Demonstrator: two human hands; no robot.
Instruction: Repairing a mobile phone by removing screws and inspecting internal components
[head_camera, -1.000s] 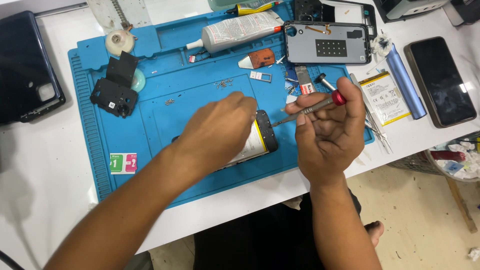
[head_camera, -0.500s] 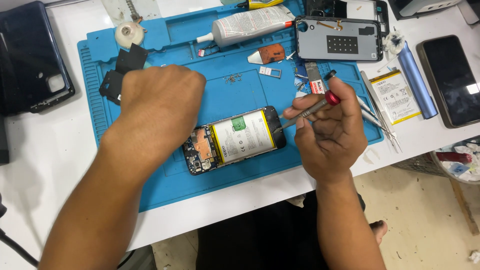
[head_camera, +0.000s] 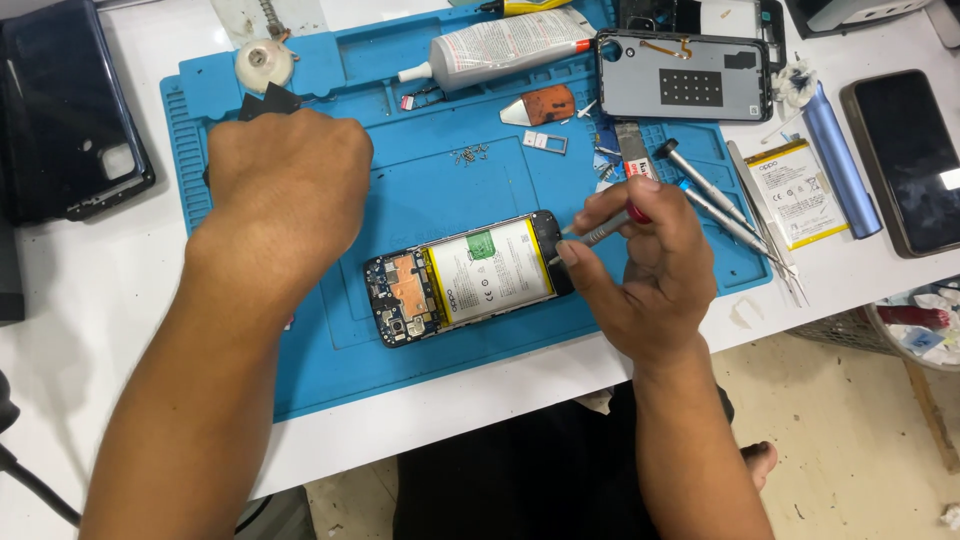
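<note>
An opened phone (head_camera: 465, 277) with its white battery and circuit board bare lies on the blue work mat (head_camera: 440, 380). My right hand (head_camera: 640, 270) grips a slim screwdriver (head_camera: 600, 232) with a red collar, its tip pointing at the phone's right end. My left hand (head_camera: 285, 190) reaches over the mat's upper left, fingers curled down onto a small black part (head_camera: 268, 102) that is mostly hidden under it; whether it holds the part I cannot tell.
On the mat's far side lie a glue tube (head_camera: 505, 45), a grey back cover (head_camera: 683, 78), a pile of tiny screws (head_camera: 468, 155) and spare screwdrivers (head_camera: 715, 200). A loose battery (head_camera: 795, 190), a blue cylinder (head_camera: 838, 160) and dark phones (head_camera: 905, 160) sit on the white table.
My left hand has left the phone and moved up-left to the black part, uncovering the phone. My right hand has brought the screwdriver tip down toward the phone's right end.
</note>
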